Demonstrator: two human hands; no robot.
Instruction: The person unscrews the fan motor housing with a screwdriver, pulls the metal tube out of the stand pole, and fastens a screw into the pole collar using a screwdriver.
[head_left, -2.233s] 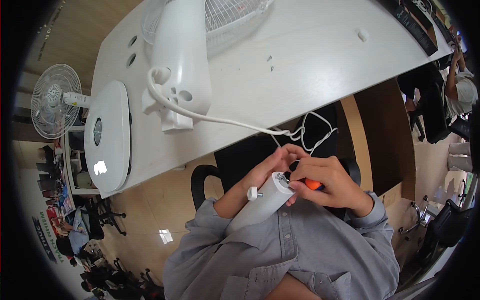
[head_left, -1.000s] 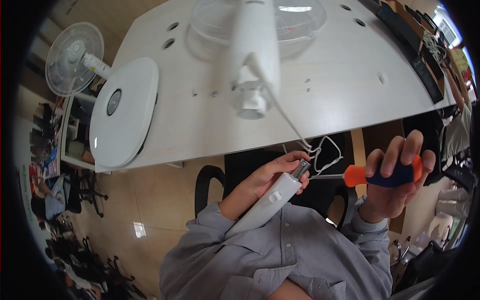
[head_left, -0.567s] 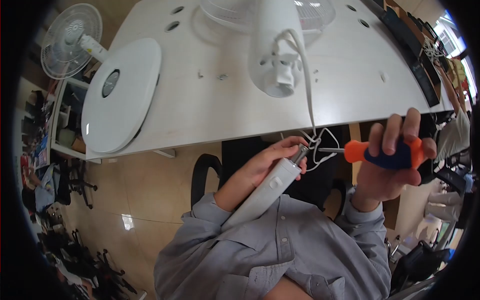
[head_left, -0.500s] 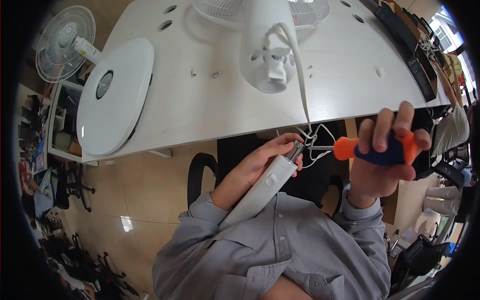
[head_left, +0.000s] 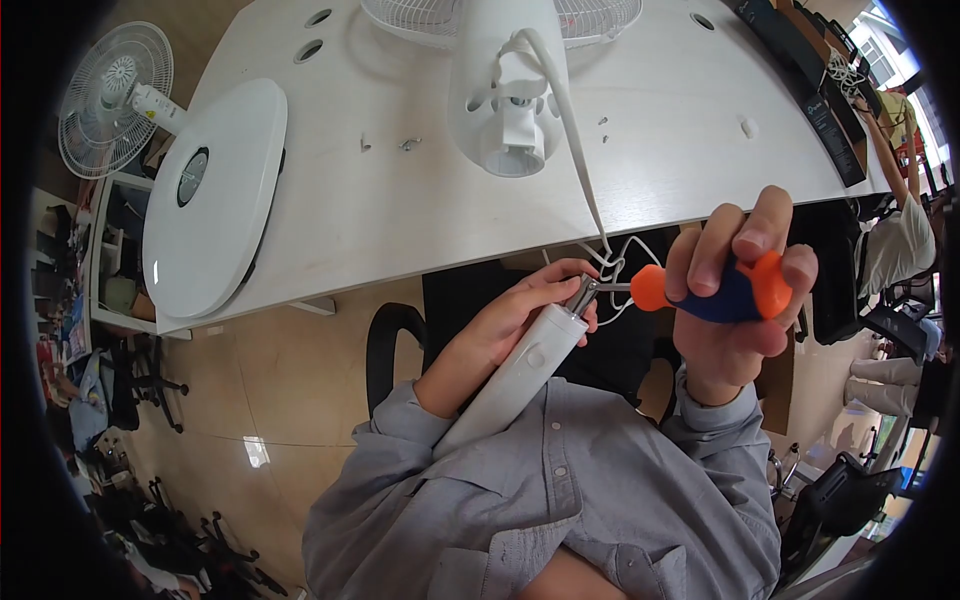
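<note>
My left hand is wrapped round the upper end of a white fan pole, which slants up from my lap against my shirt. A bare metal tube stub sticks out of the pole's top between my fingers. In my right hand is a screwdriver with an orange and dark blue handle. Its shaft points left and its tip meets the metal stub; the exact contact point is too small to make out. Beyond the table edge stands the white fan head, its socket facing me.
A round white fan base lies at the left of the white table. Small metal parts are scattered on the tabletop. A white cord hangs over the edge near my hands. Black boxes stand at the right; another person is beyond.
My right hand and the screwdriver have moved left, and the handle has turned slightly. The camera view has shifted a little. My left hand keeps its hold on the pole.
</note>
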